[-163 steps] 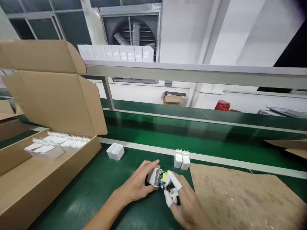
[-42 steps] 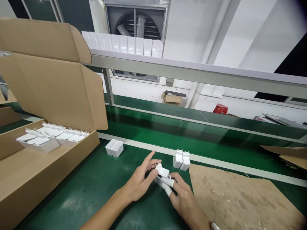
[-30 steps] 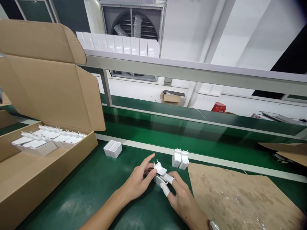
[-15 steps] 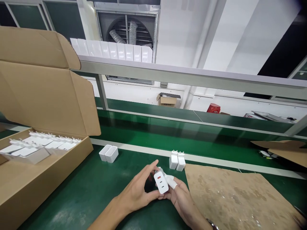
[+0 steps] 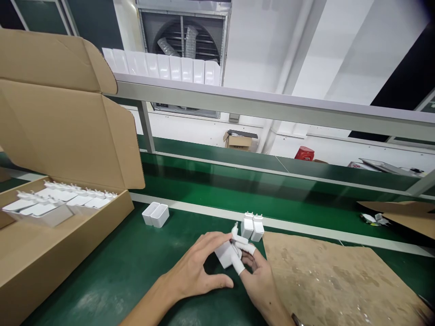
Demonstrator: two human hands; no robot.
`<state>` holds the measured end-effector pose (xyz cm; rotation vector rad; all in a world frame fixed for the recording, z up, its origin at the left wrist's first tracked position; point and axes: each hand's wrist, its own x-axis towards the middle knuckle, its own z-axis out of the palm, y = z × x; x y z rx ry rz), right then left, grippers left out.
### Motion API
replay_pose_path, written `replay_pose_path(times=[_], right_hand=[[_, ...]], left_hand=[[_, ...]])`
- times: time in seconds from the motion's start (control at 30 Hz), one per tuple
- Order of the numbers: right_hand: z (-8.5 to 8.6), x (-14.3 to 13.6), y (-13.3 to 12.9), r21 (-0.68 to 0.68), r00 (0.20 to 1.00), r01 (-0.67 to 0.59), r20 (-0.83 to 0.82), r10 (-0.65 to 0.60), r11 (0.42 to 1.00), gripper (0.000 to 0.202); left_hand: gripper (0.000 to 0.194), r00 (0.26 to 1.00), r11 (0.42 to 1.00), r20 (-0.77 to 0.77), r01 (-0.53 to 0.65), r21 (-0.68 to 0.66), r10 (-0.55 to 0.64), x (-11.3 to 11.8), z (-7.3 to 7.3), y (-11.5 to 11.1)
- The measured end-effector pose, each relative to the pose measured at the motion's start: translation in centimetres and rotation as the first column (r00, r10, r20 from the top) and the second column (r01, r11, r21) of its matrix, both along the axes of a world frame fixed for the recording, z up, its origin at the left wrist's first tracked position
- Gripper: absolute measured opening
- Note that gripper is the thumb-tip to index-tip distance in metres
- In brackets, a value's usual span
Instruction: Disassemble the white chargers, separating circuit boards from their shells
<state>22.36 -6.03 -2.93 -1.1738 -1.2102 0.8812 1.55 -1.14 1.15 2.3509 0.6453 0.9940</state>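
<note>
A white charger [image 5: 224, 254] is held above the green table, its plug prongs pointing up. My right hand [image 5: 258, 276], with white covers on the thumb and a finger, grips it from the right side. My left hand [image 5: 195, 267] is to its left, thumb spread apart below and fingertips reaching the charger's top edge. Two white chargers [image 5: 252, 227] stand upright just behind my right hand. Farther left are two small white trays [image 5: 155, 214], side by side.
On the left an open cardboard box [image 5: 102, 226] holds several white chargers [image 5: 54, 199]. A stained cardboard sheet [image 5: 333, 276] lies at the right. Behind runs a green conveyor belt [image 5: 204, 181] under a metal rail [image 5: 254, 100].
The charger has been turned, so its face with the ports no longer shows and its prongs now do. My left thumb has come away from it.
</note>
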Motion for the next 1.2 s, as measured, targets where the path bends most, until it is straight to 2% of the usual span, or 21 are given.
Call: replay_pose_path(times=[0.07,0.13,0.23,0.33,0.43,0.5,0.67,0.8,0.9,0.93,1.0,1.07,1.1,1.2], right_hand=[[-0.4,0.1,-0.2,0.051,0.972,0.038,0.231,-0.049,0.998,0.050],[-0.6,0.0,-0.4,0.035,0.941,0.024,0.336,-0.034,0.999,0.067],[-0.7,-0.3,-0.5,-0.054,0.942,-0.097,0.318,0.109,0.994,0.091],[-0.7,-0.4,-0.5,-0.145,0.931,-0.215,0.269,0.247,0.966,0.091],[-0.5,-0.3,-0.4,-0.161,0.929,-0.203,0.279,0.242,0.966,0.090],[-0.4,-0.2,-0.3,-0.148,0.923,-0.200,0.303,0.237,0.969,0.090],[-0.2,-0.4,-0.2,-0.129,0.925,-0.230,0.278,0.258,0.965,0.095],[-0.3,0.3,-0.3,-0.082,0.893,-0.249,0.367,0.262,0.965,0.095],[-0.1,1.7,0.2,0.003,0.903,-0.310,0.315,0.293,0.951,0.081],[0.1,2.3,0.5,0.046,0.930,-0.266,0.275,0.244,0.963,0.072],[0.5,3.7,1.5,0.135,0.979,-0.072,0.200,0.044,0.988,0.056],[0.7,5.1,2.5,0.195,0.971,0.142,0.164,-0.175,0.970,0.052],[0.6,5.7,2.9,0.205,0.959,0.204,0.155,-0.238,0.957,0.055],[-0.1,6.7,3.7,0.205,0.951,0.232,0.159,-0.266,0.951,0.070]], left_hand=[[0.073,1.000,0.998,0.006,0.023,-0.051,-0.023,0.0,0.2,0.0],[0.053,0.999,0.993,0.024,0.033,-0.113,-0.030,0.2,0.3,-0.1],[0.047,0.998,0.989,0.042,0.050,-0.136,-0.045,0.5,0.3,-0.2],[0.048,0.994,0.990,0.080,0.078,-0.115,-0.069,0.7,0.1,-0.2],[0.037,0.993,0.994,0.106,0.059,-0.091,-0.049,0.8,-0.1,-0.1],[0.025,0.997,0.997,0.061,0.051,-0.051,-0.048,0.9,0.1,-0.1],[0.009,0.999,0.995,-0.038,0.018,0.096,-0.015,1.2,1.2,-0.6],[0.021,0.992,0.994,-0.124,-0.007,-0.105,-0.007,1.2,1.9,-1.0],[0.025,0.994,0.974,-0.113,-0.030,-0.225,0.004,0.9,1.7,-0.7],[0.023,0.995,0.968,-0.099,-0.056,-0.245,0.032,0.9,1.6,-0.4],[0.021,0.992,0.958,-0.084,-0.118,-0.261,0.099,1.2,1.8,0.6],[0.019,0.988,0.962,-0.076,-0.150,-0.227,0.136,2.0,2.3,2.1],[0.019,0.987,0.966,-0.071,-0.154,-0.205,0.143,2.7,2.6,3.0],[0.021,0.988,0.973,-0.065,-0.148,-0.176,0.138,5.4,3.5,5.9]])
